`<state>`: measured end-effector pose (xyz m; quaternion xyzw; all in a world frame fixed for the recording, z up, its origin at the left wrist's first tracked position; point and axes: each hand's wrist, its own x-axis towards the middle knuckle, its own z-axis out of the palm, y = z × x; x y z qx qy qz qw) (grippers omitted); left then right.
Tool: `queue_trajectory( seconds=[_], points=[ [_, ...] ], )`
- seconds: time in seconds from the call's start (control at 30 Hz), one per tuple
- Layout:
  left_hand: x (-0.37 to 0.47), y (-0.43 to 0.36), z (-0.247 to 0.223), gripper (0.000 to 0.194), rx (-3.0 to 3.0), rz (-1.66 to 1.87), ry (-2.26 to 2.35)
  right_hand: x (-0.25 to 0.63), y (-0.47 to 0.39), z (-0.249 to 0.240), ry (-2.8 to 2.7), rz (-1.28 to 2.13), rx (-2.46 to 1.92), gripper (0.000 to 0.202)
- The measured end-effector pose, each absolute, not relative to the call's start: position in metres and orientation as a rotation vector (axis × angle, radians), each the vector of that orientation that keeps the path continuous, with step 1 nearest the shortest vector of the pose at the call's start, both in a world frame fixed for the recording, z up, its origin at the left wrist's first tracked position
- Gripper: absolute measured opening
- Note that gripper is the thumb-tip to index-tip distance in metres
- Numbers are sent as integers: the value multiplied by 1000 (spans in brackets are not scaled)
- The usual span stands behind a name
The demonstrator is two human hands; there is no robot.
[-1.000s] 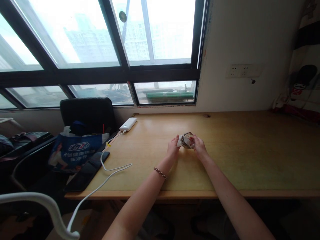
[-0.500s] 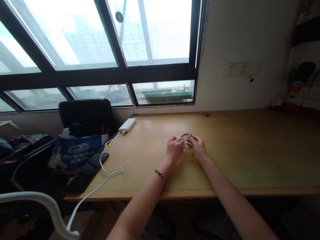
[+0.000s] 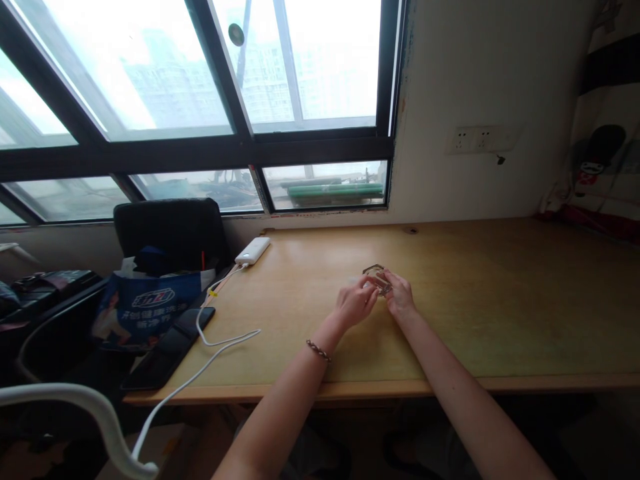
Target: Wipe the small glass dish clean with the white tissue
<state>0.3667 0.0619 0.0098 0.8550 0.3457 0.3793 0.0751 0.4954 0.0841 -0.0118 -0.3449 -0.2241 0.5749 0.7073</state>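
A small, clear, many-sided glass dish (image 3: 374,271) is held just above the desk, partly hidden by fingers. My right hand (image 3: 400,295) grips its right side between thumb and fingers. My left hand (image 3: 356,303), with a braided bracelet on the wrist, reaches in from the left. Its fingers are bent against the near left part of the glass. A bit of white, looking like a tissue, shows at those fingers, mostly covered by them.
The wooden desk (image 3: 475,320) lies under both hands. On its left side are a white power bank (image 3: 253,250), a white cable (image 3: 227,342) and a dark tablet (image 3: 170,350). A blue bag (image 3: 145,307) rests by a black chair (image 3: 170,230); a window stands behind.
My left hand has turned and shifted slightly downward, its fingers less tightly bunched. More of the glass dish shows, and less of the white material. The right hand keeps its hold.
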Motion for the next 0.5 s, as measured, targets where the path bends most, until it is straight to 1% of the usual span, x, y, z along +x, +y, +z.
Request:
queue_trajectory(
  seconds=[0.1,0.2,0.33,0.5],
  points=[
    [368,63,11,31,2577,1152,1206,493,84,-13,-511,1296,-782,23],
    [377,61,7,39,2609,1087,1343,491,84,-17,-534,1293,-792,21],
    [388,52,3,50,2637,851,1500,492,86,-22,-528,1267,-768,17],
    [393,42,9,59,2677,578,1635,494,87,-22,-492,1281,-733,18]
  ],
)
